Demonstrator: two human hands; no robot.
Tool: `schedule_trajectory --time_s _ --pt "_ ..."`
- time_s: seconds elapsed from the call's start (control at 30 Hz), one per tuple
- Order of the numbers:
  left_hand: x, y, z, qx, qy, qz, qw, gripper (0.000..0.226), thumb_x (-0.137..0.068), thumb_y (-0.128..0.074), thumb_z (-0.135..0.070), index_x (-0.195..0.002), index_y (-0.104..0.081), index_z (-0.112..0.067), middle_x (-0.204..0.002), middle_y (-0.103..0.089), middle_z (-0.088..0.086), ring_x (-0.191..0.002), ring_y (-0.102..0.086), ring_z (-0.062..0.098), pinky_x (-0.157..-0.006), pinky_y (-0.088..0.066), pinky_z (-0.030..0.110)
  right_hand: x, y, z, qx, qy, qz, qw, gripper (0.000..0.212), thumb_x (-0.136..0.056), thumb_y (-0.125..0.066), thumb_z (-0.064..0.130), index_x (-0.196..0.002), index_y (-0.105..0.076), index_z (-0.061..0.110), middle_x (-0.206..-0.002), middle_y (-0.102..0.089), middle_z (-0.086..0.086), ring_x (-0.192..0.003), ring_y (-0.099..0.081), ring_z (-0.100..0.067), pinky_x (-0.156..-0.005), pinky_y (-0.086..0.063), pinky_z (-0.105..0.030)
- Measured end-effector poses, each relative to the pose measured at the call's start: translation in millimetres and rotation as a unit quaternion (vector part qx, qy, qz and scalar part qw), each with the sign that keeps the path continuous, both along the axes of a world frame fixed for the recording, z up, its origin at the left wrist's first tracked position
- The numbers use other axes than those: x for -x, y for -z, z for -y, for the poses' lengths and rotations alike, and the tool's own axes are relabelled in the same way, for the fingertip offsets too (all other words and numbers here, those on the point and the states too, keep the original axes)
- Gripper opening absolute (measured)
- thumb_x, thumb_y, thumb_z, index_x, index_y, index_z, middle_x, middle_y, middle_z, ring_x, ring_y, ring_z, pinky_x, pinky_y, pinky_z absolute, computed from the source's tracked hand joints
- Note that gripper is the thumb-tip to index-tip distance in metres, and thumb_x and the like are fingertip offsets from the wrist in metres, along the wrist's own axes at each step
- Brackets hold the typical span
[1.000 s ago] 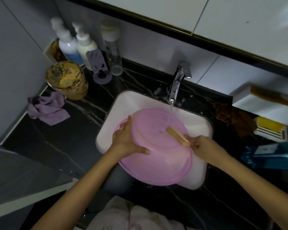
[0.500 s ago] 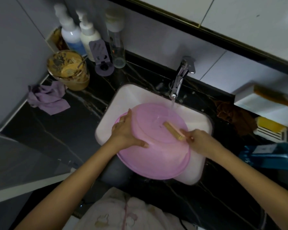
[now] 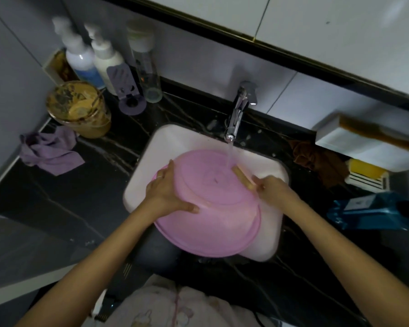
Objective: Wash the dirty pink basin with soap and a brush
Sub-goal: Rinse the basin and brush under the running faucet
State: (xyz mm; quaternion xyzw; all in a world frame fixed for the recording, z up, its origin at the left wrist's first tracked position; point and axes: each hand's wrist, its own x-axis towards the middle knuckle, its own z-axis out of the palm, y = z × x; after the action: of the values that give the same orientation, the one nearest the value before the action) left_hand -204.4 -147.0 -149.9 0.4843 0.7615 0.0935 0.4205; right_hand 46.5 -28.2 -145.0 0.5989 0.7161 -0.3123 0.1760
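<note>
The pink basin is turned bottom-up and tilted over the white sink. My left hand grips its left side, fingers over the rim and thumb across the underside. My right hand holds a wooden-handled brush against the basin's bottom. Water runs from the chrome tap onto the basin right by the brush. The brush's bristles are hidden.
On the black marble counter: a purple cloth, a dirty jar, pump bottles, a clear bottle at left. A brown rag, yellow soap dish and blue pack at right.
The brush has moved a little back and right across the basin's bottom, into the water stream. My left hand keeps the same hold. The view has shifted slightly.
</note>
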Motion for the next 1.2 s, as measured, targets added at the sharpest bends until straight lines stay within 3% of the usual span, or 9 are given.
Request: schedule_trajectory --time_s 0.23,0.4,0.47,0.6,0.67,0.8,0.9,1.07,1.2 --pt "0.5 -1.7 -1.7 0.016 0.007 -0.002 1.000 0.151 -0.042 -0.084 -0.059 -0.148 0.017 -0.022 -0.156 -0.008 0.006 -0.142 -0.014 0.024 -0.113 -0.016 0.038 43.3 -2.6 31.0 0.014 -0.142 -0.089 0.986 0.044 -0.097 -0.040 0.022 -0.141 -0.043 0.027 -0.124 -0.061 -0.013 -0.109 -0.058 -0.031 -0.091 -0.046 -0.032" --pt "0.4 -1.6 -0.1 0.020 -0.006 0.009 1.000 0.151 -0.039 -0.082 -0.059 -0.148 0.016 -0.023 -0.156 -0.007 0.004 -0.142 -0.014 0.023 -0.114 -0.014 0.038 -16.4 7.1 0.6 0.015 -0.036 -0.009 0.999 0.045 -0.095 -0.043 0.024 -0.139 -0.045 0.026 -0.121 -0.063 -0.014 -0.104 -0.062 -0.024 -0.084 -0.048 -0.028" --pt "1.2 -1.4 -0.7 0.025 -0.007 0.006 1.000 0.153 -0.034 -0.077 -0.063 -0.148 0.016 -0.023 -0.156 -0.006 0.004 -0.142 -0.013 0.022 -0.114 -0.014 0.037 -5.0 10.9 -19.7 0.066 0.055 -0.123 0.989 0.041 -0.097 -0.046 0.016 -0.138 -0.046 0.015 -0.109 -0.069 -0.009 -0.094 -0.063 -0.012 -0.080 -0.045 -0.019" --pt "0.8 -3.0 0.0 0.033 -0.002 0.007 0.999 0.159 -0.029 -0.076 -0.070 -0.148 0.017 -0.022 -0.156 -0.007 0.003 -0.142 -0.013 0.022 -0.114 -0.015 0.039 36.8 21.7 -48.1 0.035 0.022 -0.113 0.993 0.046 -0.088 -0.051 0.053 -0.115 -0.063 0.019 -0.117 -0.063 0.003 -0.109 -0.058 -0.017 -0.097 -0.045 -0.032" --pt "1.5 -3.4 -0.1 0.032 0.001 0.005 0.999 0.161 -0.022 -0.067 -0.076 -0.148 0.018 -0.022 -0.156 -0.005 0.003 -0.143 -0.011 0.021 -0.114 -0.013 0.039 53.1 33.6 -53.8 -0.004 -0.039 -0.062 0.997 0.042 -0.094 -0.042 0.044 -0.112 -0.064 0.013 -0.118 -0.063 -0.007 -0.107 -0.058 -0.024 -0.090 -0.045 -0.031" --pt "1.9 -1.2 0.9 0.039 0.004 0.006 0.999 0.160 -0.022 -0.063 -0.078 -0.147 0.018 -0.022 -0.157 -0.001 0.002 -0.143 -0.009 0.022 -0.115 -0.012 0.039 74.6 40.5 -53.8 0.033 -0.049 -0.170 0.984 0.031 -0.095 -0.044 0.020 -0.123 -0.056 0.014 -0.113 -0.056 0.004 -0.106 -0.052 -0.015 -0.088 -0.040 -0.024" --pt "1.7 -0.1 2.2 0.041 0.002 0.008 0.999 0.159 -0.022 -0.061 -0.079 -0.147 0.019 -0.022 -0.157 0.000 0.002 -0.143 -0.008 0.021 -0.115 -0.012 0.039 85.1 44.6 -49.5 0.038 -0.047 -0.161 0.985 0.020 -0.098 -0.039 0.024 -0.112 -0.051 0.016 -0.103 -0.051 -0.001 -0.103 -0.054 -0.021 -0.075 -0.036 -0.026" --pt "1.5 -0.9 0.5 0.036 0.006 0.004 0.999 0.160 -0.021 -0.059 -0.079 -0.148 0.017 -0.020 -0.157 -0.002 0.003 -0.143 -0.010 0.022 -0.115 -0.014 0.038 92.4 50.6 -47.3 -0.044 -0.064 -0.087 0.993 0.047 -0.097 -0.029 0.052 -0.077 -0.055 0.019 -0.095 -0.063 -0.012 -0.097 -0.060 -0.028 -0.074 -0.041 -0.029" --pt "2.6 0.9 1.5 0.035 0.006 0.006 0.999 0.160 -0.021 -0.060 -0.080 -0.148 0.017 -0.020 -0.158 0.001 0.003 -0.144 -0.007 0.021 -0.116 -0.011 0.038 70.0 48.7 -48.3 -0.001 -0.061 -0.184 0.981 0.045 -0.099 -0.036 0.045 -0.139 -0.042 0.024 -0.138 -0.049 -0.001 -0.127 -0.045 -0.020 -0.098 -0.032 -0.023"
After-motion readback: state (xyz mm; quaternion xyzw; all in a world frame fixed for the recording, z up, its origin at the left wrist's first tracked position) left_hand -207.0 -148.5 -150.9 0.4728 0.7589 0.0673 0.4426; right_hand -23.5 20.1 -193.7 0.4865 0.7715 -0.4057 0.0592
